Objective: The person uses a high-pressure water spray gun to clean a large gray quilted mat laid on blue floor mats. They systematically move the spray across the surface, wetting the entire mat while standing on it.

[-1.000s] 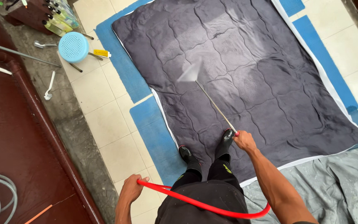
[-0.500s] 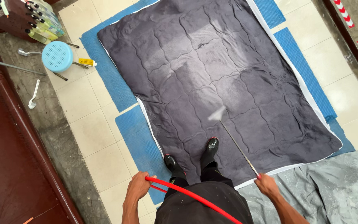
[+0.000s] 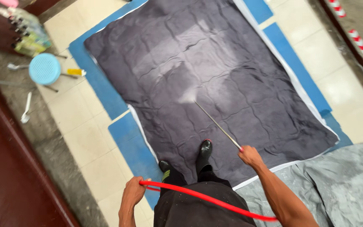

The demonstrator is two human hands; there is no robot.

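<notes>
Outdoors, the right hand [image 3: 250,155] is gripping a thin metal spray lance [image 3: 217,125], its tip spraying onto the dark rug [image 3: 198,63] spread on the tiled floor [image 3: 70,113]. The left hand [image 3: 133,191] is clenching the red hose [image 3: 206,199] beside the person's legs.

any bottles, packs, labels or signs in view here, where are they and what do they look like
bottles: top left corner by the dark wall, a cluster of small clear and yellow-green ones with dark caps, blurred
yellow tube: on the tiles right of the round blue stool, small and flat
striped marker: right edge, red and white bands along a kerb
no screens or readable labels seen
</notes>
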